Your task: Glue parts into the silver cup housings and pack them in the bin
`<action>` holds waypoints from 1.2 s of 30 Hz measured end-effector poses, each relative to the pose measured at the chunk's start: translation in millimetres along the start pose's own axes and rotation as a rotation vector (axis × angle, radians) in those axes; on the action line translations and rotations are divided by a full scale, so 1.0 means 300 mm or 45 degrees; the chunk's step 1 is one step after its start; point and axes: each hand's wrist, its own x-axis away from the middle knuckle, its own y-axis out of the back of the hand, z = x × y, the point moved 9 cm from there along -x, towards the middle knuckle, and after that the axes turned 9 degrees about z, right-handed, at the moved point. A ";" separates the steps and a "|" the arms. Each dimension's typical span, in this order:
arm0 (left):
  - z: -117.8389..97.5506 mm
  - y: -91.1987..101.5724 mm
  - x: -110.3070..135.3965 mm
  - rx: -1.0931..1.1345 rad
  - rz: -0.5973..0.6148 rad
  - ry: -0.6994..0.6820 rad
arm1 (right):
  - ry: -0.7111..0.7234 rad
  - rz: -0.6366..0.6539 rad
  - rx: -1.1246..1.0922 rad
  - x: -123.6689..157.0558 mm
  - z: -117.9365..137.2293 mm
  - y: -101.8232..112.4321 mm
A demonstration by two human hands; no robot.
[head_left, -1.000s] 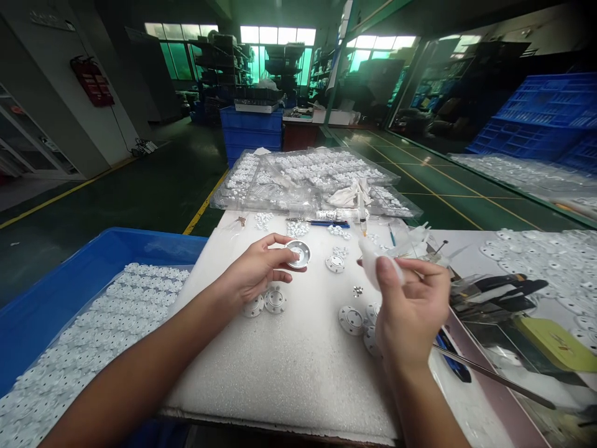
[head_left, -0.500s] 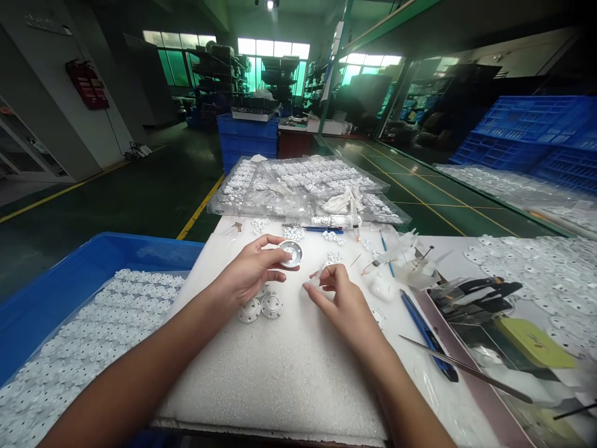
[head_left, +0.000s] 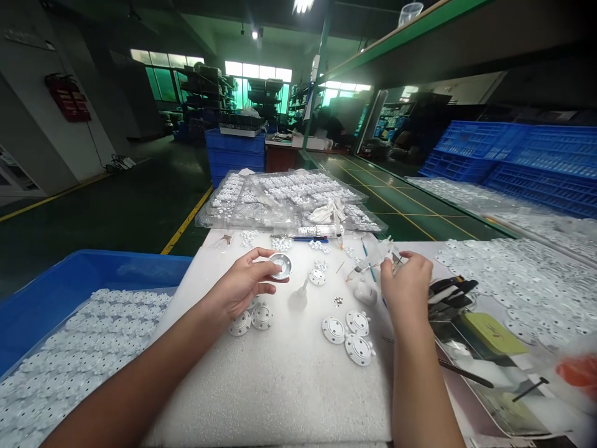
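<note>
My left hand (head_left: 252,280) is closed on a round metal-looking cup-shaped part (head_left: 281,266), its hollow side tilted toward me. Thumb and fingertips grip it at the rim, above the white foam work surface (head_left: 280,386). Over at the right, my right hand (head_left: 409,283) is among small tools and clear plastic pieces, thumb and forefinger apart. Whether it touches a tool there is unclear. A translucent nozzle bottle (head_left: 298,298) stands between the hands. Just beyond it lies a white disc (head_left: 317,277). Three white discs (head_left: 358,350) sit nearer, beside tiny metal bits (head_left: 338,302).
White discs (head_left: 262,316) lie under my left hand. Small white pieces (head_left: 282,244) form piles at the back, before stacked clear trays (head_left: 298,186). A blue bin (head_left: 93,264) of white parts stands left. Right are a yellow-green block (head_left: 494,333), a metal rod (head_left: 466,373) and many white parts (head_left: 489,274).
My right hand has moved right, away from the middle by the nozzle bottle, to the tools. My left hand keeps hold of the round part. The whole view has swung slightly right.
</note>
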 end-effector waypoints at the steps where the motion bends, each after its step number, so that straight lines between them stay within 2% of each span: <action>1: 0.001 -0.001 0.001 0.003 -0.002 0.002 | -0.041 0.009 -0.002 -0.010 -0.015 -0.012; 7: 0.006 -0.009 0.003 0.024 0.000 0.019 | -0.142 -0.003 -0.014 -0.043 -0.051 -0.036; 14: 0.001 -0.004 -0.002 0.024 0.037 -0.020 | -0.081 -0.037 -0.007 -0.062 -0.098 -0.046; 18: 0.000 -0.008 -0.005 0.023 0.082 -0.032 | 0.013 -0.098 -0.038 -0.061 -0.078 -0.029; 22: 0.003 -0.005 -0.009 0.025 0.079 -0.030 | 0.134 -0.271 -0.086 -0.035 -0.008 0.062; 26: 0.005 -0.008 -0.009 0.021 0.089 -0.025 | 0.321 -0.450 -0.185 0.042 0.120 0.175; 28: 0.004 -0.011 -0.006 0.016 0.096 -0.022 | 0.417 -0.478 -0.435 0.095 0.189 0.208; 29: 0.002 -0.013 -0.004 0.014 0.098 -0.023 | 0.431 -0.495 -0.661 0.123 0.210 0.220; 31: -0.001 -0.018 0.000 0.013 0.103 -0.027 | 0.484 -0.457 -1.055 0.175 0.263 0.216; 32: -0.001 -0.021 0.002 0.013 0.108 -0.025 | 0.538 -0.402 -1.149 0.201 0.302 0.209; 36: 0.000 -0.042 0.011 0.033 0.149 -0.018 | 0.763 -0.033 -1.198 0.294 0.441 0.155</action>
